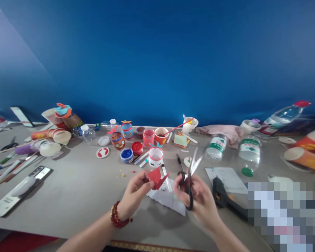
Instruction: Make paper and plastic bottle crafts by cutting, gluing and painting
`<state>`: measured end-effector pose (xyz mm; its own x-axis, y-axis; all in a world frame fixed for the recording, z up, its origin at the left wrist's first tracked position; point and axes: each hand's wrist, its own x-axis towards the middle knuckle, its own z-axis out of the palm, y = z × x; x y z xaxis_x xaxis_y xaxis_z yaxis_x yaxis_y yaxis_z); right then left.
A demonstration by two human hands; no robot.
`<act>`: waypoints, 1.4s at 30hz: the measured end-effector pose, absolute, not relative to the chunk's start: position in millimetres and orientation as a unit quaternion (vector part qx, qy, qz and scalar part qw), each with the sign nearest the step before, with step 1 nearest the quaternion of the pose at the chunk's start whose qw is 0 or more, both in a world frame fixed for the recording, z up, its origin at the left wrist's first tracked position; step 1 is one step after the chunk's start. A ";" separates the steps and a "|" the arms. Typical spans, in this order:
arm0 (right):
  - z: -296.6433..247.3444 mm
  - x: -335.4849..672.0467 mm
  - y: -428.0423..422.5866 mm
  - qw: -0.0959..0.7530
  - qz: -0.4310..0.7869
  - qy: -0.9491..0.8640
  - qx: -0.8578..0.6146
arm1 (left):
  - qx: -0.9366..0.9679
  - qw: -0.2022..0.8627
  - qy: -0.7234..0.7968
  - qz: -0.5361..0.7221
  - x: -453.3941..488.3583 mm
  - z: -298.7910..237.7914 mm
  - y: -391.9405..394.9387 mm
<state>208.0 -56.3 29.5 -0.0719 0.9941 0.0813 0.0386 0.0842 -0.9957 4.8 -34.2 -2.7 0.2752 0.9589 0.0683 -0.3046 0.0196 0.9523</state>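
Note:
My left hand point(138, 190), with a red bead bracelet at the wrist, pinches a piece of red paper point(154, 177) that is folded or partly cut. In my right hand point(196, 196) are scissors point(193, 168) with black handles, their blades spread and pointing up, slightly blurred. The scissors are apart from the paper. Below and between both hands lies a white sheet of paper point(170, 201) with a dark drawing on it, and a white marker point(166, 177) rests across it. Just beyond stands a small white pot point(155, 156) with a red rim and blue leaf shapes.
Open blue paint point(126, 154) and red paint point(137, 148) stand beyond my left hand. A black glue gun point(219, 192) lies right of my right hand, near plastic bottles point(249, 154). At left are a phone point(22, 190), markers and paper cups point(61, 135). A blue wall rises behind.

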 end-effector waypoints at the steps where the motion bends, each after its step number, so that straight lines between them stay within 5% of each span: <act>1: 26.6 213.2 -61.8 0.442 0.500 -0.573 -0.476 | 0.489 0.626 0.337 0.505 3.0 -1.8 -33.7; 5: 5.2 228.4 -80.7 0.288 0.555 -0.605 -0.494 | 0.484 0.616 0.353 0.512 -2.3 2.0 -32.3; 10: -5.0 228.3 -91.9 0.216 0.584 -0.584 -0.521 | 0.474 0.620 0.362 0.510 -2.8 3.8 -32.2; 22: -10.9 226.3 -85.2 0.214 0.667 -0.507 -0.502 | 0.482 0.625 0.357 0.499 -5.3 5.2 -31.9; 42: -4.0 220.8 -83.6 0.213 0.641 -0.528 -0.514 | 0.483 0.642 0.364 0.471 -2.7 12.4 -31.8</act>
<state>220.8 -83.6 -4.0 -0.3809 0.8166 -0.4336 0.2691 -0.3507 -0.8970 -2.7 -31.8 12.4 0.2912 0.9566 -0.0127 -0.2540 0.0901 0.9630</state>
